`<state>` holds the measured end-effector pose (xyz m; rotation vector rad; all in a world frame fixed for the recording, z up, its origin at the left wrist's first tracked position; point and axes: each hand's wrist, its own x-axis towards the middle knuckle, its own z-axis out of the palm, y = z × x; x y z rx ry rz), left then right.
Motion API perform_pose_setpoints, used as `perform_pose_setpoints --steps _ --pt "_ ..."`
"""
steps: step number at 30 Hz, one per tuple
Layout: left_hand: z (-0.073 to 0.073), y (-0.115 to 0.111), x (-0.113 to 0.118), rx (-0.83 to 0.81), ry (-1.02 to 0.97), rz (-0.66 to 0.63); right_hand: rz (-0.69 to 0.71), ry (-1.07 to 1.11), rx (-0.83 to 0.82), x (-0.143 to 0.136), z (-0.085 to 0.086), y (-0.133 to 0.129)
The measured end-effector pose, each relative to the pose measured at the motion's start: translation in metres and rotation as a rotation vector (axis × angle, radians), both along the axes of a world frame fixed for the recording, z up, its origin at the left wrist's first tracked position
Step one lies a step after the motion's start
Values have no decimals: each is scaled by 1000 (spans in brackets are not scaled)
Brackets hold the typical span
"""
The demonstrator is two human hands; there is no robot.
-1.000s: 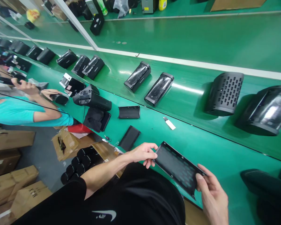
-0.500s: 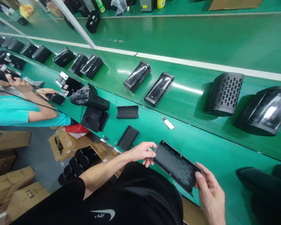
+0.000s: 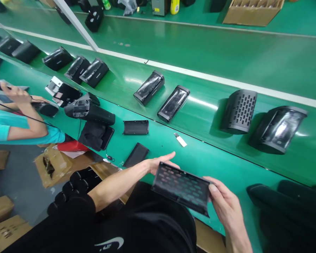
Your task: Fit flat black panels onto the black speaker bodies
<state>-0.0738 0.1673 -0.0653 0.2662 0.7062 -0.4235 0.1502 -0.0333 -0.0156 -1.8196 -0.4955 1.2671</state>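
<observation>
A black perforated speaker grille panel (image 3: 183, 188) is held tilted above my lap, its hollow side facing me. My right hand (image 3: 223, 200) is closed on its right end, with the thumb over the rim. Behind the panel's left end is my left hand (image 3: 162, 163), its thumb stretched away from the rim. The other left fingers are largely hidden behind the panel, and skin tones show through some holes. Further left on the green bench lie two more black panels, one hollow side up (image 3: 136, 127) and one flat near my left forearm (image 3: 136, 154).
A small blade with a white handle (image 3: 180, 140) lies beyond my hands. Black speakers (image 3: 173, 103) stand along the green line (image 3: 200, 116). A dark bulky object (image 3: 284, 207) is at right. A co-worker's arm (image 3: 28, 119) reaches in at left, near a phone (image 3: 107, 138).
The panel has turned nearer level and moved left with my right hand. My left hand has gone from pinching its corner to lying behind it, thumb extended. The whole view has shifted.
</observation>
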Motion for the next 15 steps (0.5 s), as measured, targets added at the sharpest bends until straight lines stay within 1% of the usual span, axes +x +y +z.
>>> perform_pose_setpoints --steps 2,4,5,6,7,8,9,10,11,12,14,15 --pt "1 2 9 -91 -35 -49 119 85 35 6 4 18" --pt "5 4 13 -145 -36 -82 229 124 44 17 4 34" --pt "6 4 14 -159 -20 -83 239 123 48 26 2 42" --pt "8 5 15 -173 -10 -73 172 63 37 38 -3 48" --pt "10 6 16 -190 -15 -54 31 -61 8 53 -9 55" --pt "11 7 16 -210 -36 -32 -159 -230 -36 71 -18 62" --pt "13 8 18 -234 -74 -14 -392 -445 -101 91 -28 69" --pt "15 10 19 -254 -125 3 -553 -604 -170 111 -39 78" --pt "17 12 21 -262 -176 27 -631 -692 -226 131 -50 88" --pt "20 13 22 -254 -219 64 -659 -739 -275 149 -61 98" --pt "25 16 23 -209 -265 152 -640 -757 -328 178 -74 119" --pt "27 18 23 -189 -279 189 -632 -772 -342 189 -77 128"
